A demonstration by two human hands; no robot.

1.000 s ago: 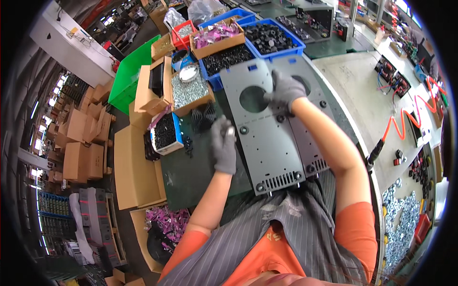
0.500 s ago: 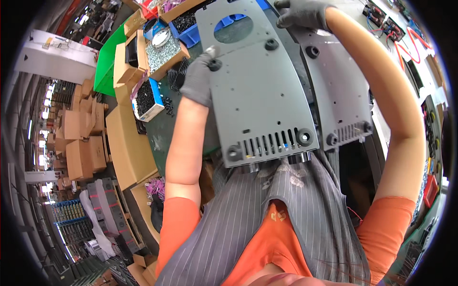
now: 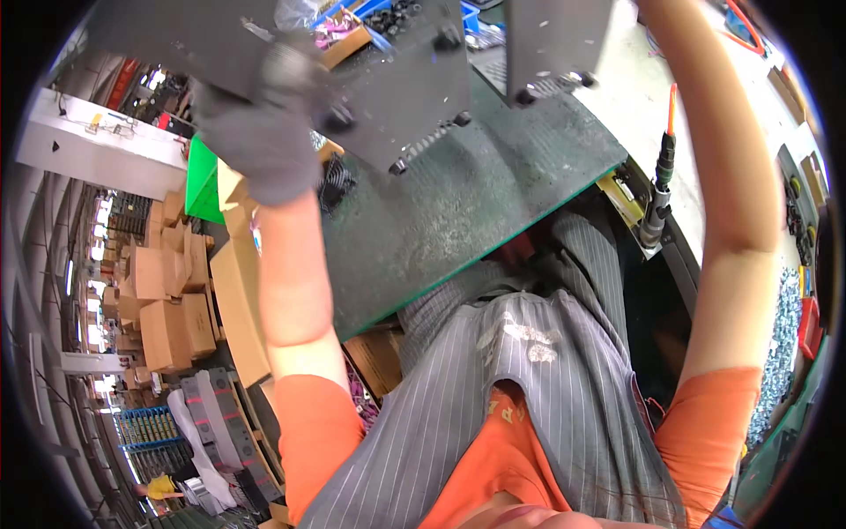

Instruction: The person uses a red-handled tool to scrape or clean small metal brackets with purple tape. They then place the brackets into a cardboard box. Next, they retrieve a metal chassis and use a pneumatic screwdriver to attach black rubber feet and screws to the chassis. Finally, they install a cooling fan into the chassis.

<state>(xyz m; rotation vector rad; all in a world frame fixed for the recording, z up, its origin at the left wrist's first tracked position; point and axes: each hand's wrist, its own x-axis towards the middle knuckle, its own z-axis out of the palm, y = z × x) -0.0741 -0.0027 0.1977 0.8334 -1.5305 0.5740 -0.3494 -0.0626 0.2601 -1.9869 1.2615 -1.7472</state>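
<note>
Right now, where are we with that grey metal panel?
Done: the grey metal panel is raised off the green mat, tilted. In hand: the gloved left hand grips its left edge; the right hand is out of frame. Left: a second panel waits on the mat, and the powered screwdriver hangs unused.

green-matted workbench, stacked cardboard boxes on the floor at left, bright factory light

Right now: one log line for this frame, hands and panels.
left hand: gloved, gripping grey metal panel | right hand: out of frame, arm raised | second panel: on green mat | screwdriver: hanging
</note>
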